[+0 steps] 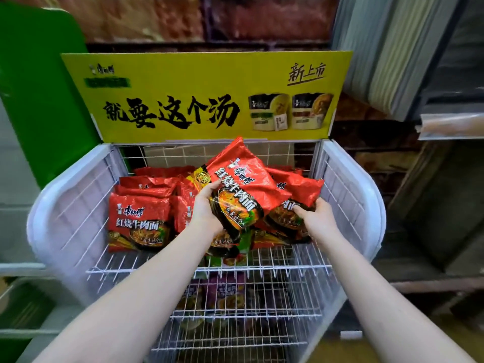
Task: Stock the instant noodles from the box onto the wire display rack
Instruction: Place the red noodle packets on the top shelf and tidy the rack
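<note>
Red noodle packets [138, 221] are stacked flat in the white wire rack's [372, 203] left side. A raised packet [246, 176] is held tilted over its middle, a lower packet [301, 189] toward its right.

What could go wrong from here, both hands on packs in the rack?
1. The left grip holds the tilted pack by its lower end only; it may slip and land crooked on the pile.
2. The right grip holds a second pack in a jumbled heap; pulling could push loose packs over the low front edge of the wire rack.
3. The neat stack sits close by; a dropped pack might knock it.
</note>
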Available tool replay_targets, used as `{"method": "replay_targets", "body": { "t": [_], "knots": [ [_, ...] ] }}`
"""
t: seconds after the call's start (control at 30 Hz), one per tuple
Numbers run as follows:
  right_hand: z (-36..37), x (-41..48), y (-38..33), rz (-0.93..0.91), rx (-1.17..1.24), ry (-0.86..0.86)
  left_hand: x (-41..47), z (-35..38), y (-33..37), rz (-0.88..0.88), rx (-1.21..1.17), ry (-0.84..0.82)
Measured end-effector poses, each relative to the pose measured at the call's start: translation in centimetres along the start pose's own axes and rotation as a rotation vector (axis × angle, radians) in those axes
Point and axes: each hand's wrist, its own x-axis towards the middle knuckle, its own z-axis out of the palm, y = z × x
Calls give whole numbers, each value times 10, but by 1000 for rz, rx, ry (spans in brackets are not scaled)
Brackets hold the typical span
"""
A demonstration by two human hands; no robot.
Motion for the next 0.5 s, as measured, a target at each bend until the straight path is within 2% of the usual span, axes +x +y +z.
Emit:
{"method": "replay_targets", "body": {
  "t": [0.27,0.5],
  "knots": [
    [-16,11,8,84,-178,-7,13,4,-9,-69,41,-31],
    [-10,19,24,152,-336,-92,29,9,-7,-65,29,9]
  ]
}}
